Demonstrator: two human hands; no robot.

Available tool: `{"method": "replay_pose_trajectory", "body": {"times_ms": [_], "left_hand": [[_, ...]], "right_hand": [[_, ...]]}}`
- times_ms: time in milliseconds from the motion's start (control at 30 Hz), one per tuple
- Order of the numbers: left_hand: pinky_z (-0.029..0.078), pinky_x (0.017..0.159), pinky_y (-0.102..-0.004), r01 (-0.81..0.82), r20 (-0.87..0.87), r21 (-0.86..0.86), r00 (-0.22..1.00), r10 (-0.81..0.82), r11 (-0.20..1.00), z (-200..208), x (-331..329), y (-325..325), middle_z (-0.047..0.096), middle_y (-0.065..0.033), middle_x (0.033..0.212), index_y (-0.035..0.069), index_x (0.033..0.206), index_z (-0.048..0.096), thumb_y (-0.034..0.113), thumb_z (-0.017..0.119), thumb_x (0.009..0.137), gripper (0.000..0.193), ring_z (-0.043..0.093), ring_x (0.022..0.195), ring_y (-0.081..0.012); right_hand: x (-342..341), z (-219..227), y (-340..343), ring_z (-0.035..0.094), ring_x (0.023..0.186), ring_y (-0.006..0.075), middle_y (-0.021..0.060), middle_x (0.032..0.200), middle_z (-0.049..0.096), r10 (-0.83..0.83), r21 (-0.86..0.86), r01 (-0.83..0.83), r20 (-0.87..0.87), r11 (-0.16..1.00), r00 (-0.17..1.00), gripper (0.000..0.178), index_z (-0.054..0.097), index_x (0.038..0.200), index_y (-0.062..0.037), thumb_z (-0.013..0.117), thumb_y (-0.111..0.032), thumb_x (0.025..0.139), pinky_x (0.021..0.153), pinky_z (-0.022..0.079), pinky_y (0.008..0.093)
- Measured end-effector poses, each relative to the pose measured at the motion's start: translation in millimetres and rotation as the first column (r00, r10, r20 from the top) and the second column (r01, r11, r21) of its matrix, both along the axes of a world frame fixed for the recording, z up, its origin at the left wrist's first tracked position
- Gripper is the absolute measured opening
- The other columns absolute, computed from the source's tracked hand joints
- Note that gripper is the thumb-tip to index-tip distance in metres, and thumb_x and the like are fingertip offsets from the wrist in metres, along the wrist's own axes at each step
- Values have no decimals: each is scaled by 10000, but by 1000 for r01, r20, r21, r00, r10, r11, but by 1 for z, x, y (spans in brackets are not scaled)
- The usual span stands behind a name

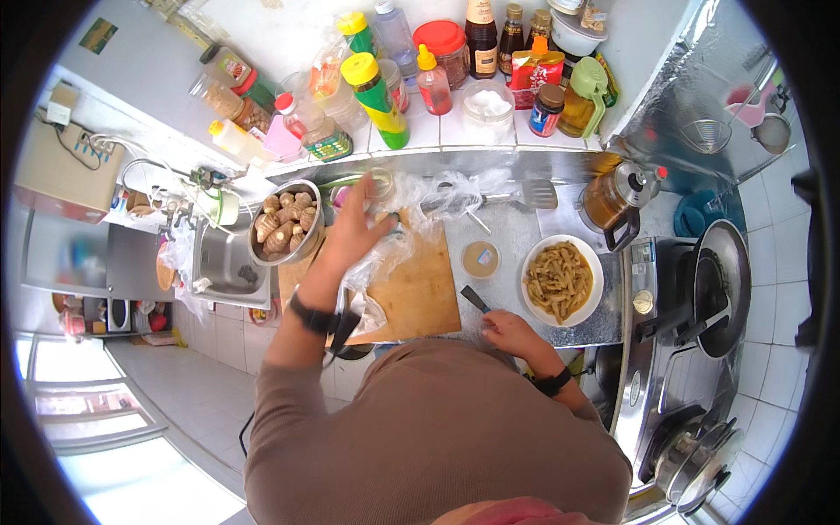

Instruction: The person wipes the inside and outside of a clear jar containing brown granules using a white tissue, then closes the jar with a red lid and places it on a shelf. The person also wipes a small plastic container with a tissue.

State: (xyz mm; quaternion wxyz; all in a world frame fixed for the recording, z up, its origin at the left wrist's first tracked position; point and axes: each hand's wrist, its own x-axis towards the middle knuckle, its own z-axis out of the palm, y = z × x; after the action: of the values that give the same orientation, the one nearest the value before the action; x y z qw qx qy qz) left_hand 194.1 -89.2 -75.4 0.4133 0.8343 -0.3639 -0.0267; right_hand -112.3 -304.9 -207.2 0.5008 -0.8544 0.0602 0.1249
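Over the wooden cutting board (422, 293) my left hand (354, 229) is raised, its fingers spread and holding nothing. Beneath it, crumpled clear plastic bags (378, 262) lie across the board. My right hand (512, 333) is at the counter's front edge, fingers curled against a slim dark tool (474, 299); the rest of that tool is hidden, so its kind does not show. Left of the board, a metal bowl (285, 260) holds several brown, rough-skinned taro-like roots (284, 222). A white bowl of brown cooked strips (560, 282) and a small round container (480, 260) stand near my right hand.
Bottles and jars, including a red-lidded jar (442, 51), crowd the back ledge. A spatula (538, 194) lies below them. A glass pot (611, 199) stands at the back right. The stove holds a frying pan (723, 289). A metal sink (229, 262) is at left.
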Motion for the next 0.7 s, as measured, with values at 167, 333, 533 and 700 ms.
{"method": "replay_pose_trajectory", "body": {"times_ms": [167, 333, 533, 700], "left_hand": [[507, 917, -452, -365, 115, -137, 917, 381, 921, -17, 116, -82, 454, -243, 1366, -10, 1474, 271, 300, 886, 655, 1070, 543, 1183, -367], [502, 917, -480, -511, -70, -128, 859, 506, 850, -31, 138, -130, 588, -256, 1188, 1, 1265, 437, 307, 838, 667, 782, 607, 1059, -430], [508, 892, -490, -574, -78, -137, 818, 569, 807, -20, 103, -168, 598, -247, 1127, 14, 1164, 476, 297, 796, 704, 627, 613, 1028, -432], [512, 890, -482, -467, -96, -116, 884, 458, 877, -9, 90, -189, 565, -251, 1161, 7, 1181, 471, 288, 787, 707, 635, 605, 1042, -429]], "right_hand": [[-7, 16, -10, 628, 924, 359, 198, 992, 634, -69, -23, 70, 28, 997, 997, 317, 613, 1098, -3, 637, -227, 874, 814, 506, 429], [-15, 18, -6, 647, 905, 338, 195, 1013, 645, -155, -17, 156, 52, 988, 987, 337, 614, 1138, -6, 664, -208, 873, 797, 522, 402], [-34, 8, 8, 669, 879, 305, 173, 997, 667, -226, -55, 224, -34, 973, 974, 327, 630, 1141, -22, 679, -209, 878, 791, 536, 389], [-37, 13, 24, 674, 863, 303, 168, 1005, 672, -239, -84, 237, -15, 968, 971, 315, 637, 1129, -24, 677, -218, 884, 779, 540, 384]]}}
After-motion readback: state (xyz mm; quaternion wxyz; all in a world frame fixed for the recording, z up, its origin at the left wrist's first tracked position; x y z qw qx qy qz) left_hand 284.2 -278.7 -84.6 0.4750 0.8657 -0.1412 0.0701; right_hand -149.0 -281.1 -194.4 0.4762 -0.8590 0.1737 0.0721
